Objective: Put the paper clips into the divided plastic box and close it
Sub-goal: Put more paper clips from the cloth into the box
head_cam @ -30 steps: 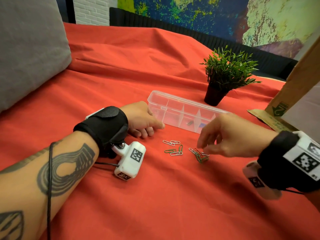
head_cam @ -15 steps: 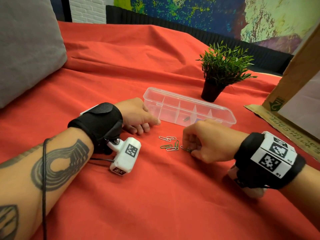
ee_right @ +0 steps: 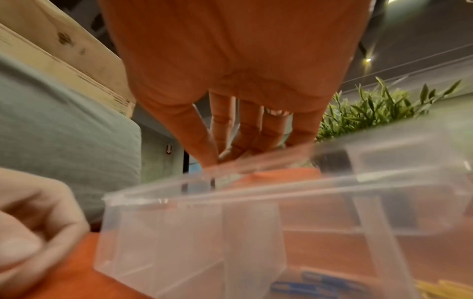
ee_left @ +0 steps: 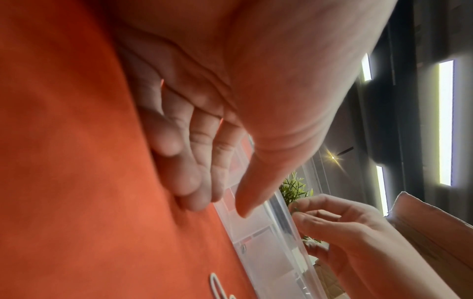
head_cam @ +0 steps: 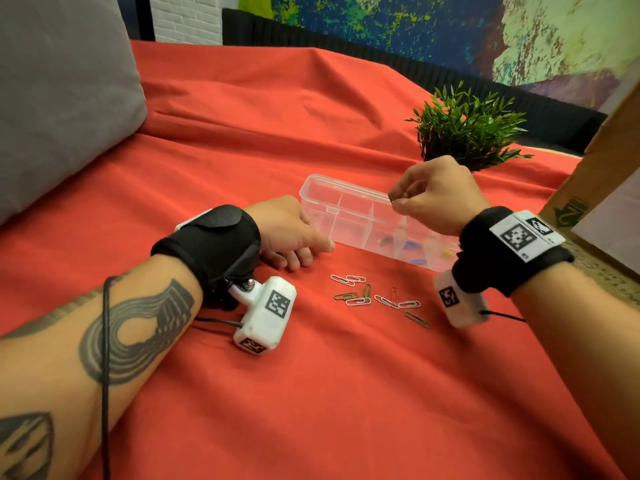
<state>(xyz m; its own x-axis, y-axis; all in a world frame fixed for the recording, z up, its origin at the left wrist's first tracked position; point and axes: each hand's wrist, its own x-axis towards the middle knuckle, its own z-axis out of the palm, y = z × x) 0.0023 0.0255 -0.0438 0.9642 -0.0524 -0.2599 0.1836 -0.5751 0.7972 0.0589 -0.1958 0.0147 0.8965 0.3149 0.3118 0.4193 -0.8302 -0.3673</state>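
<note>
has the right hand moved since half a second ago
Yes. The right hand has risen from the loose paper clips on the cloth to above the divided plastic box, pinching something small.

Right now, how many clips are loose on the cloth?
9: silver pair near the box, cluster of six just below, green clip nearest the camera. Overlaps may hide more.

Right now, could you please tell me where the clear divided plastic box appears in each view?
Head: clear divided plastic box, centre, between both hands.
Left wrist: a strip running lower centre, past the fingertips.
Right wrist: fills the lower half, blurred.
Shared landmark: the small green potted plant, beyond the box.
</note>
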